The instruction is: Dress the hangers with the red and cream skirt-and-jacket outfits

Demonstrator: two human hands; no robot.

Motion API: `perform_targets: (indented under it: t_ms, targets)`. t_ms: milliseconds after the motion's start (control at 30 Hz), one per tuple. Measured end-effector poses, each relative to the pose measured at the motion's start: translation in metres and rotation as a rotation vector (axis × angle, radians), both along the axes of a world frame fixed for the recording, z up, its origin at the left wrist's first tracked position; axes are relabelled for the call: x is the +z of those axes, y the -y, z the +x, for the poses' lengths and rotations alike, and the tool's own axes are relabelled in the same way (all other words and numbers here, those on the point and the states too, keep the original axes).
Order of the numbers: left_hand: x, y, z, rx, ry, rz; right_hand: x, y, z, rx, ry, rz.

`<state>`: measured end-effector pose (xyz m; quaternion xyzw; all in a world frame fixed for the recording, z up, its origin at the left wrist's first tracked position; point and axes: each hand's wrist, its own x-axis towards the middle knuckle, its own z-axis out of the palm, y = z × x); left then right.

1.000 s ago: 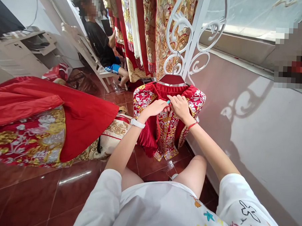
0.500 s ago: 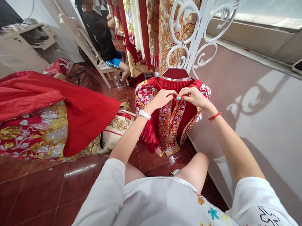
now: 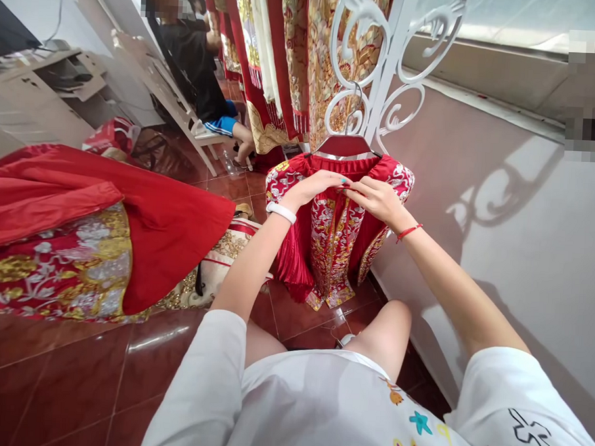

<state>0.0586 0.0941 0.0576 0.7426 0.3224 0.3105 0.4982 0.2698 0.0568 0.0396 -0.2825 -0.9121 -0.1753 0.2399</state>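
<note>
A red embroidered skirt [image 3: 333,251] hangs from a dark red hanger [image 3: 344,146] hooked on a white scrolled metal rack [image 3: 378,69]. My left hand [image 3: 315,186], with a white wristband, rests at the skirt's waistband with fingers closed on the cloth or its thin red cord. My right hand [image 3: 377,197], with a red string bracelet, meets it fingertip to fingertip at the waist's middle, pinching the same spot. What lies between the fingertips is too small to name.
A large red and gold garment [image 3: 80,240] lies spread on the tiled floor at left. More embroidered garments [image 3: 285,58] hang behind the rack. A person in black sits on a white chair [image 3: 184,113] beyond. A pale wall [image 3: 498,245] runs along the right.
Both hands stayed at the skirt's waistband; they rose slightly and then came closer together, fingertips now touching. The dangling red cord seen a second ago no longer hangs below them.
</note>
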Motion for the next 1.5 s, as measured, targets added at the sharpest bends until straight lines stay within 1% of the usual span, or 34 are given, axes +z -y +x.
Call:
perform_targets:
  t_ms: [100, 233, 333, 433, 567, 633, 667, 733, 833, 900, 933, 1000, 1067, 1133, 1200, 1233, 1267, 1333, 1400, 1467, 1500]
  targets:
    - [-0.002, 0.004, 0.004, 0.028, 0.087, -0.035, -0.009, -0.002, 0.002, -0.019, -0.036, 0.028]
    - [-0.003, 0.009, 0.007, 0.111, 0.144, -0.04, -0.018, -0.001, 0.002, -0.026, -0.073, 0.067]
    - [-0.003, 0.01, 0.007, 0.161, 0.166, -0.024, -0.02, 0.001, 0.003, -0.019, -0.085, 0.067]
    - [-0.006, 0.011, 0.007, 0.181, 0.2, -0.008, -0.021, 0.002, 0.003, -0.024, -0.093, 0.059]
    - [-0.009, 0.014, 0.007, 0.265, 0.267, 0.078, -0.021, 0.003, 0.003, -0.03, -0.141, 0.057]
    - [-0.007, 0.019, 0.004, 0.278, 0.201, 0.142, -0.022, 0.006, 0.003, -0.026, -0.161, 0.048]
    - [-0.005, 0.022, 0.003, 0.268, 0.126, 0.191, -0.022, 0.007, 0.003, -0.022, -0.164, 0.041]
    - [0.002, 0.03, -0.002, 0.259, -0.083, 0.351, -0.023, 0.01, 0.005, -0.011, -0.155, 0.021]
    - [0.016, 0.043, -0.015, 0.332, -0.393, 0.638, -0.024, 0.012, 0.011, -0.011, -0.133, -0.011]
    - [0.028, 0.05, -0.03, 0.408, -0.487, 0.722, -0.027, 0.012, 0.018, -0.036, -0.137, -0.027]
    - [0.033, 0.054, -0.039, 0.441, -0.493, 0.724, -0.028, 0.012, 0.021, -0.054, -0.147, -0.035]
    - [0.044, 0.062, -0.062, 0.509, -0.438, 0.682, -0.03, 0.013, 0.028, -0.089, -0.177, -0.056]
    - [0.053, 0.073, -0.086, 0.589, -0.322, 0.61, -0.033, 0.015, 0.035, -0.127, -0.21, -0.075]
    - [0.057, 0.085, -0.106, 0.664, -0.192, 0.516, -0.036, 0.017, 0.039, -0.17, -0.24, -0.084]
    - [0.053, 0.099, -0.118, 0.703, -0.107, 0.407, -0.04, 0.018, 0.041, -0.217, -0.274, -0.094]
    - [0.048, 0.105, -0.121, 0.709, -0.088, 0.352, -0.043, 0.018, 0.041, -0.237, -0.293, -0.104]
    - [0.04, 0.111, -0.123, 0.71, -0.081, 0.301, -0.046, 0.017, 0.041, -0.253, -0.311, -0.121]
    - [0.02, 0.12, -0.124, 0.726, -0.062, 0.23, -0.053, 0.015, 0.04, -0.283, -0.328, -0.171]
    - [-0.002, 0.124, -0.128, 0.785, 0.001, 0.198, -0.057, 0.011, 0.041, -0.324, -0.313, -0.22]
    - [-0.017, 0.124, -0.135, 0.871, 0.087, 0.188, -0.054, 0.005, 0.044, -0.376, -0.281, -0.227]
    - [-0.02, 0.122, -0.141, 0.919, 0.122, 0.194, -0.048, 0.002, 0.047, -0.398, -0.267, -0.212]
